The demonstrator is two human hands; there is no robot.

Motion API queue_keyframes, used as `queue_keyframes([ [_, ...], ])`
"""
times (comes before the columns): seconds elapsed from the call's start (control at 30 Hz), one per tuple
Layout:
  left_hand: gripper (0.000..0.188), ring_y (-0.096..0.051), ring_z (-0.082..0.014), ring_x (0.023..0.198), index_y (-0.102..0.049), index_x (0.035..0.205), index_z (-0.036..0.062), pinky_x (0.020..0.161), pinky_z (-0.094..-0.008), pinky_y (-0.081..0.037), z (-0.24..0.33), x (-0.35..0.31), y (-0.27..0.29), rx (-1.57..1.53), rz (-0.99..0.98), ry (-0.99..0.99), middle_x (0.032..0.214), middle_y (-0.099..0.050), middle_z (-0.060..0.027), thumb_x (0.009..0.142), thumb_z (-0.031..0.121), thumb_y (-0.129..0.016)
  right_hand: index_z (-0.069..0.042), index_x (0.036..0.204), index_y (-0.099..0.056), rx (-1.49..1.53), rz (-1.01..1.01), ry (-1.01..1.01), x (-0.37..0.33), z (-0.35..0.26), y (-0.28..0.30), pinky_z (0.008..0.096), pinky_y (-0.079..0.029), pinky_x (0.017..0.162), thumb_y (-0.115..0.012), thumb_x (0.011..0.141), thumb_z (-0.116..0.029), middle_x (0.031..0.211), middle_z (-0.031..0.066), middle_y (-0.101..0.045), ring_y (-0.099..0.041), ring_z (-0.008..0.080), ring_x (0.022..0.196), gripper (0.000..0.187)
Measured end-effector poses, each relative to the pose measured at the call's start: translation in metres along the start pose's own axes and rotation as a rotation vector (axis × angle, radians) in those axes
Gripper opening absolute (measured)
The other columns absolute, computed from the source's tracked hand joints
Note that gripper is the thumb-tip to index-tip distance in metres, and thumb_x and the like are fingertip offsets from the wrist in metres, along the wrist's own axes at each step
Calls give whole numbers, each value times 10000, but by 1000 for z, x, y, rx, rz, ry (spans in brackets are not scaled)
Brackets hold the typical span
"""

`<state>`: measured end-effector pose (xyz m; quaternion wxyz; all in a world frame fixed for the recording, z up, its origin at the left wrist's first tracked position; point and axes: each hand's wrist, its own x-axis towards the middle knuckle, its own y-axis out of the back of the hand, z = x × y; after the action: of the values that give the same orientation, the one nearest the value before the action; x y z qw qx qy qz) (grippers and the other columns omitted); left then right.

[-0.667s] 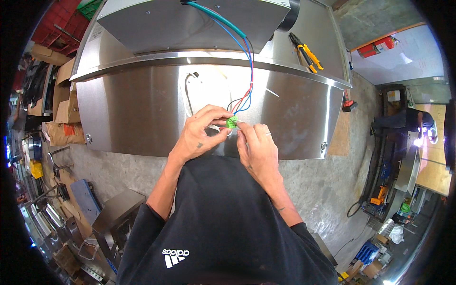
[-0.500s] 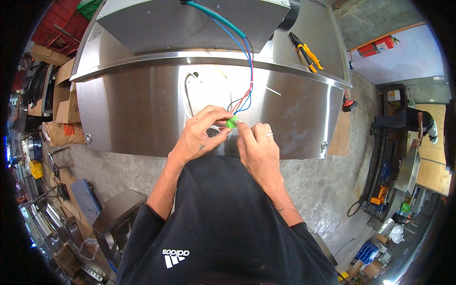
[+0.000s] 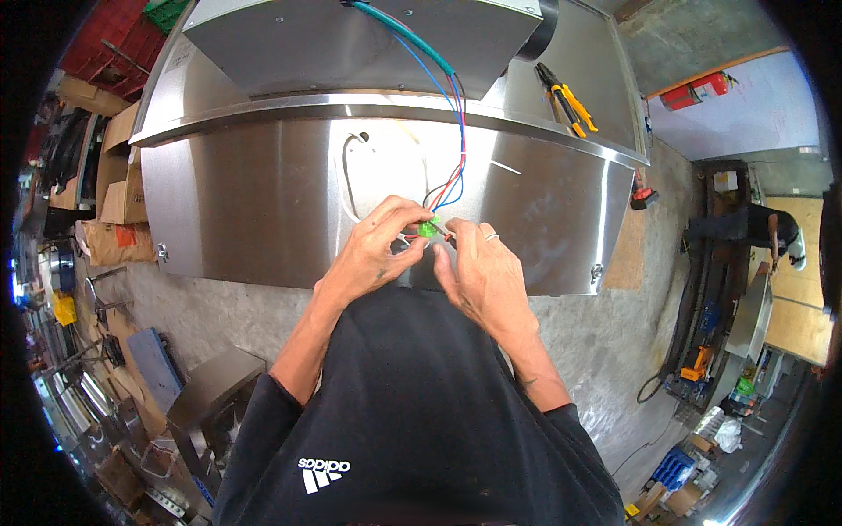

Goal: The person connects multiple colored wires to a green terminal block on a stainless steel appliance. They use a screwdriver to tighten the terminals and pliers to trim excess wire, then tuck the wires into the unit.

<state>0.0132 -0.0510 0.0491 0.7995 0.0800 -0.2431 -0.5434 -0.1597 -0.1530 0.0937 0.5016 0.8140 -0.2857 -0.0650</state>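
Observation:
My left hand (image 3: pixel 379 243) pinches a small bright green terminal connector (image 3: pixel 427 229) between thumb and fingers. Red, blue and black wires (image 3: pixel 452 188) run down into the connector from a teal-sheathed cable (image 3: pixel 408 33) above. A white cable (image 3: pixel 343 180) loops out of a hole in the steel panel and passes behind my left hand. Closed at the connector's right side, my right hand (image 3: pixel 488 272) holds what looks like a small screwdriver (image 3: pixel 449 237) with a red and dark end. Its thin shaft points at the green connector; the fingers hide most of the tool.
The brushed steel panel (image 3: pixel 237 202) lies before me, with a grey metal box (image 3: pixel 351 57) behind its raised edge. Yellow-handled pliers (image 3: pixel 568 101) rest at the upper right. A red and black tool (image 3: pixel 643 195) sits right of the panel. Another person (image 3: pixel 745 226) works at far right.
My right hand has shifted slightly right and down from the connector, and the small screwdriver now shows between its fingers. My left hand keeps its pinch on the connector.

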Motion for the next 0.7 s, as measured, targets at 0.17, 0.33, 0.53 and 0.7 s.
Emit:
queue_keyframes([
  [0.17,405,-707,-191,934,-694,1235,22,821,-317,-610,-1,-1,-3,-12,6,-20,1156,-681,-128,849,-74,-772,-31,1027,-595,-28,-19,52,-4,10,-2,465,-550,698,-680,977,-138,931,161,-634,-652,362,861,146],
  [0.33,385,-712,-211,946,-688,1219,8,827,-321,-614,-4,0,-2,11,-8,-20,1159,-670,-135,852,-83,-757,-34,1027,-593,-89,12,36,0,12,-4,471,-544,693,-685,981,-170,912,177,-631,-656,365,851,171],
  [0.53,382,-672,-318,1070,-653,1245,-1,926,-403,-576,-16,-5,-8,89,2,-115,1181,-655,-167,876,-8,-748,-21,1045,-599,-17,62,-74,4,0,2,510,-541,747,-638,981,-154,955,204,-650,-660,413,864,153],
  [0.7,320,-639,-346,1127,-602,1229,-58,973,-429,-549,-22,-12,-20,57,2,-151,1206,-606,-198,946,65,-686,-2,1116,-605,-27,-49,-37,-4,7,-1,518,-518,831,-592,1011,-114,1030,257,-648,-628,478,966,154],
])
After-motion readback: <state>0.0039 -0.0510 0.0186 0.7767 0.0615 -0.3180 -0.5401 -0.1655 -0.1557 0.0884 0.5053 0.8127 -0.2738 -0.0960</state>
